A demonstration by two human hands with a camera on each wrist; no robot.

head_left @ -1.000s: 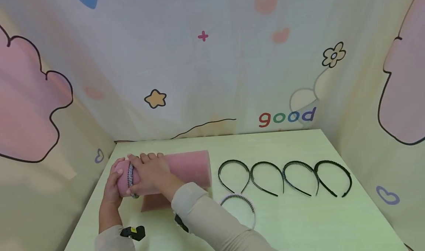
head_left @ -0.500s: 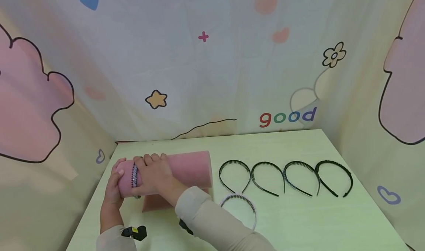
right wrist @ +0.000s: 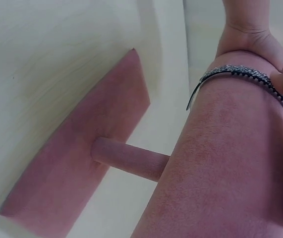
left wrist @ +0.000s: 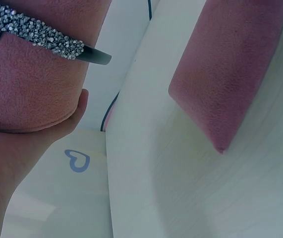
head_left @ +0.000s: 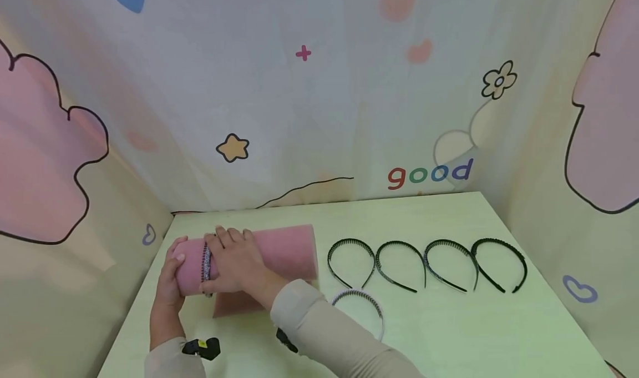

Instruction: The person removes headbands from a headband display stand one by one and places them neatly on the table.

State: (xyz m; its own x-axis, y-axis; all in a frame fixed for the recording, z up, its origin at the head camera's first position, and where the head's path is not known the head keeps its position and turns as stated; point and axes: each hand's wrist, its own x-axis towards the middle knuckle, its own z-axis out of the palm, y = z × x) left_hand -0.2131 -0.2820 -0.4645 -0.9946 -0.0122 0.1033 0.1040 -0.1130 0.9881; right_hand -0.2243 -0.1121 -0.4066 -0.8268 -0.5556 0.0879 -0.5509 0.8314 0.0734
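A pink plush display roll lies level on its stand at the left of the table. Its left end sits in my left hand, whose fingers and thumb wrap round it. A headband studded with silver stones arches over the roll near that end. My right hand lies over the roll, thumb and fingers gripping the headband's sides. In the left wrist view, one grey tip of the studded headband sticks out past the roll. Dark teeth show under the headband in the right wrist view.
A pink post joins the roll to a flat pink base. Right of the stand, several dark headbands lie in a row. A white headband lies nearer, partly behind my right sleeve. A printed curtain backs the table.
The studded headband has slid a little to the right along the roll, and my right hand has moved with it. My left hand keeps its hold on the roll's end.
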